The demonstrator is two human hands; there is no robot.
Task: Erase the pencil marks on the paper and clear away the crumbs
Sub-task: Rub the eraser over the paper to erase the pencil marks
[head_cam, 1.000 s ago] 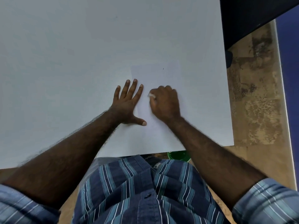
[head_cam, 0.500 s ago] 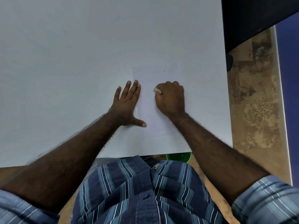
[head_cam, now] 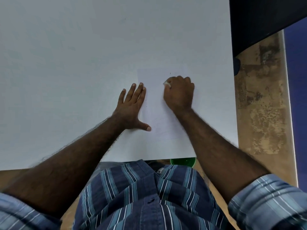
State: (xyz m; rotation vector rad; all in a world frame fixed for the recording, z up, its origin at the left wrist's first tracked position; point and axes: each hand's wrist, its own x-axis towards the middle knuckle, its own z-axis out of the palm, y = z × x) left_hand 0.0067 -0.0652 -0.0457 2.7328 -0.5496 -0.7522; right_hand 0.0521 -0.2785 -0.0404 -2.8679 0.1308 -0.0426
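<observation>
A white sheet of paper [head_cam: 157, 103] lies on the white table [head_cam: 74, 63], hard to tell from it. Faint pencil lines show near its lower part. My left hand [head_cam: 132, 107] lies flat with fingers straight, pressing the paper's left edge. My right hand [head_cam: 180, 93] is curled into a fist on the paper and pinches a small white eraser [head_cam: 167, 84], whose tip sticks out at the fist's upper left. Tiny dark specks [head_cam: 170, 73] lie on the paper above the fist and beside my left fingers.
The table's right edge runs close to my right arm, with worn brown floor [head_cam: 259, 113] beyond it. A black object [head_cam: 259, 22] fills the top right corner. A green round thing [head_cam: 182, 161] shows under the table's near edge, by my striped shirt.
My right hand with the eraser has slid up and to the right across the paper. My left hand has stayed pressed in place.
</observation>
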